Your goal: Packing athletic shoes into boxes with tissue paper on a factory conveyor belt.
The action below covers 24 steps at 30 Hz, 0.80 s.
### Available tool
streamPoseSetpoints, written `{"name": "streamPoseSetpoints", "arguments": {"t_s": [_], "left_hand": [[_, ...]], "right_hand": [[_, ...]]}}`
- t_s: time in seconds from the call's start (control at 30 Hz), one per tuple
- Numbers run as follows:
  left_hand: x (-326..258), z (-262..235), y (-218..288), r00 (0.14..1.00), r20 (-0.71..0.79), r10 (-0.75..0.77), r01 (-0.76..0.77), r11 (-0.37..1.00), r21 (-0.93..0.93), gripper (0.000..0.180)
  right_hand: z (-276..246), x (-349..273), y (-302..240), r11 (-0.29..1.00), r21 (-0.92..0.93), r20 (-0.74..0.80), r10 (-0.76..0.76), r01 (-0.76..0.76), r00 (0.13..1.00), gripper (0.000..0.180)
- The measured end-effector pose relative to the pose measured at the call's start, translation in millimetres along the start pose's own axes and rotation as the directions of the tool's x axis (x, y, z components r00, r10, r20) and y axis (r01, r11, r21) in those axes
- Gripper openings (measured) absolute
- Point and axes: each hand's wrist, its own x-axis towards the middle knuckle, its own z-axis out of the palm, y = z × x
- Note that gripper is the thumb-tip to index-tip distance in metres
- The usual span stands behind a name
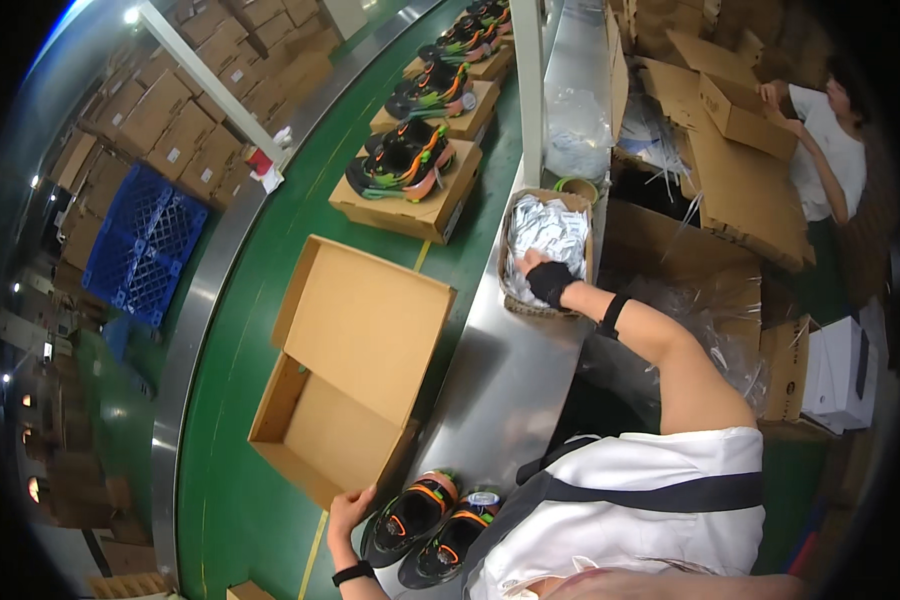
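My left hand (348, 508) fingers grip the open empty shoebox (355, 365) at lower centre, the black-and-orange sneakers (432, 525) wait unpacked beside it, and my right hand (542, 277) reaches into the basket (512, 290) of white packets, grip unclear.

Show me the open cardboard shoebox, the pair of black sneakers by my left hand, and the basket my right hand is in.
open cardboard shoebox (315, 440), head view, bare inside floor.
pair of black sneakers (415, 515), head view, left shoe's upper.
basket (507, 225), head view, left rim.
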Motion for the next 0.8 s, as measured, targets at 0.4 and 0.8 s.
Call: {"name": "streamPoseSetpoints", "arguments": {"t_s": [0.4, 0.8], "left_hand": [[-74.5, 1.5, -82.7, 0.82, -0.546, -0.174, -0.346, 0.609, -0.713, 0.031], [-263.3, 83.2, -346.0, 0.275, -0.777, -0.567, 0.275, 0.82, -0.501, 0.039]], "right_hand": [[-53.9, 28.8, 10.2, 0.993, -0.112, -0.402, -0.063, 0.019, 0.914, 0.023], [-75.0, -15.4, -355.7, 0.602, 0.788, 0.09, -0.318, 0.128, 0.944, 0.04]]}}
